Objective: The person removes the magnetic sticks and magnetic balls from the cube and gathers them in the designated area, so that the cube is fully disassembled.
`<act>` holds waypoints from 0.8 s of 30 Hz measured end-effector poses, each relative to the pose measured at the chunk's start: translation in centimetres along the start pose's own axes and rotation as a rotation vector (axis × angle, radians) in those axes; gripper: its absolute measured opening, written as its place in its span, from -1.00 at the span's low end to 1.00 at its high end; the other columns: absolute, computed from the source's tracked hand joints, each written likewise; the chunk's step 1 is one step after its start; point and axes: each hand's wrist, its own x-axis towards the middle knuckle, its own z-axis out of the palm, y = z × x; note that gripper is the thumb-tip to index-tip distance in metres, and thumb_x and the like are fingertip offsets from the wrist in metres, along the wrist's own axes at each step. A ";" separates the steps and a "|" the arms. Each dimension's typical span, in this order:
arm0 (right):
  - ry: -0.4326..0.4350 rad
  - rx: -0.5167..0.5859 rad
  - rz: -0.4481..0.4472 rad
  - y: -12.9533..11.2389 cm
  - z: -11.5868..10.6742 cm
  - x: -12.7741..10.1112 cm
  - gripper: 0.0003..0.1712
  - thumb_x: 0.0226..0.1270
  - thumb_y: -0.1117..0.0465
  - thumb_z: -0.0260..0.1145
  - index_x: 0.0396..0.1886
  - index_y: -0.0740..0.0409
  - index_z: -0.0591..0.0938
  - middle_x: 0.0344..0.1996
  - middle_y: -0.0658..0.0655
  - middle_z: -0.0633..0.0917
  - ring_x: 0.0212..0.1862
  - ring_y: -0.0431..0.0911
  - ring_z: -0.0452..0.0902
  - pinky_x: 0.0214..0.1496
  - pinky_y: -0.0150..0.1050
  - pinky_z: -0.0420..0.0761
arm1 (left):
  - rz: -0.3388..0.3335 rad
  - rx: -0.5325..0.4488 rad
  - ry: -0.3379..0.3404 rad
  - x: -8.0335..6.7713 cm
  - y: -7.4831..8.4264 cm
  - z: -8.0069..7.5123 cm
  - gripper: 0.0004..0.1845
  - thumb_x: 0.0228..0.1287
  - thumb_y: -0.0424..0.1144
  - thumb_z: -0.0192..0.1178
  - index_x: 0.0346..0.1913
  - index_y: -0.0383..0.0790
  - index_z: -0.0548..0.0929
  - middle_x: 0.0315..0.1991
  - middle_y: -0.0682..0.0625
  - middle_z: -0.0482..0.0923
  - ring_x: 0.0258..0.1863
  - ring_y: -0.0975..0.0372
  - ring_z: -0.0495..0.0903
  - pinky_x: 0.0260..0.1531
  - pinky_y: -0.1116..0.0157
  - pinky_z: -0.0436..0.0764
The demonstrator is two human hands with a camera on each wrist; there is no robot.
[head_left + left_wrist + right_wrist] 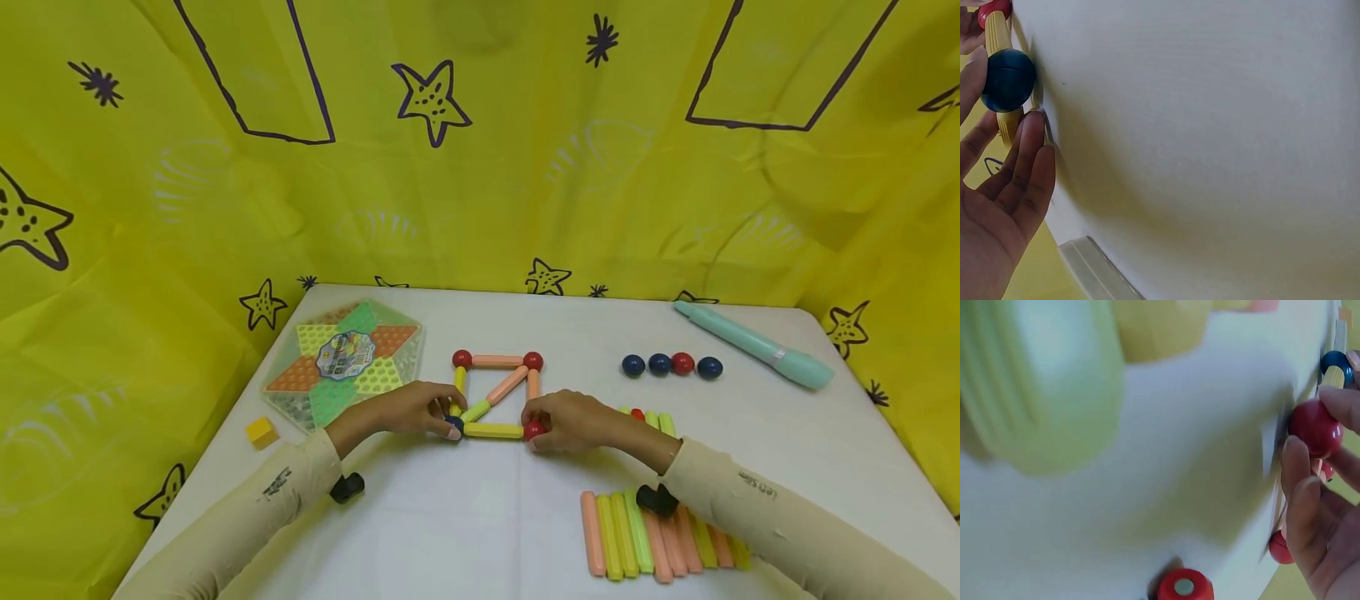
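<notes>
On the white table lies a square frame of coloured sticks with a ball at each corner and a diagonal of a green stick [477, 411] and a pink stick [507, 385]. My left hand [420, 408] holds the dark blue ball [1008, 81] at the near left corner between thumb and fingers. At the near right corner, my right hand [573, 419] pinches a red ball [1315, 428]. A yellow stick [493, 431] joins these two balls. Red balls [462, 359] mark both far corners, with a pink stick [497, 361] between them.
A hexagonal star-patterned game box [345, 357] and a yellow cube [262, 432] are at the left. Blue balls [633, 365] and a red ball line up at the right, near a teal tapered object [753, 343]. Several loose sticks [626, 533] lie partly under the right forearm.
</notes>
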 end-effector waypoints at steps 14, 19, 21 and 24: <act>-0.231 -0.026 0.028 0.2 -0.8 0.6 -0.78 0.46 0.12 0.23 0.03 -0.17 0.66 -0.33 -0.06 0.53 -0.26 -0.15 0.40 -0.23 -0.22 0.34 | -0.009 0.014 0.000 0.2 0.1 0.2 -0.57 0.27 -0.08 0.41 0.15 -0.07 0.60 -0.10 0.04 0.62 -0.15 0.28 0.59 -0.04 0.24 0.57; -0.271 0.042 0.048 0.3 -1.0 0.9 -0.80 0.59 0.12 0.06 -0.04 -0.17 0.61 -0.32 -0.06 0.54 -0.28 -0.16 0.42 -0.17 -0.21 0.39 | -0.004 0.018 0.007 0.0 0.2 0.2 -0.56 0.26 -0.09 0.41 0.15 -0.09 0.60 -0.11 0.03 0.62 -0.16 0.27 0.60 -0.05 0.24 0.58; -0.285 0.083 0.053 0.4 -1.1 0.9 -0.78 0.61 0.13 0.01 -0.04 -0.14 0.60 -0.34 -0.05 0.54 -0.33 -0.18 0.42 -0.21 -0.25 0.41 | -0.004 0.017 0.009 0.0 0.2 0.3 -0.56 0.26 -0.09 0.42 0.15 -0.10 0.60 -0.11 0.02 0.62 -0.15 0.26 0.60 -0.05 0.24 0.58; -0.315 0.155 0.060 0.6 -1.4 0.7 -0.77 0.63 0.14 0.00 -0.01 -0.10 0.61 -0.41 -0.02 0.53 -0.47 -0.19 0.38 -0.35 -0.31 0.40 | -0.010 0.014 0.007 0.0 0.3 0.4 -0.56 0.27 -0.08 0.41 0.16 -0.09 0.60 -0.10 0.03 0.62 -0.14 0.26 0.59 -0.03 0.23 0.58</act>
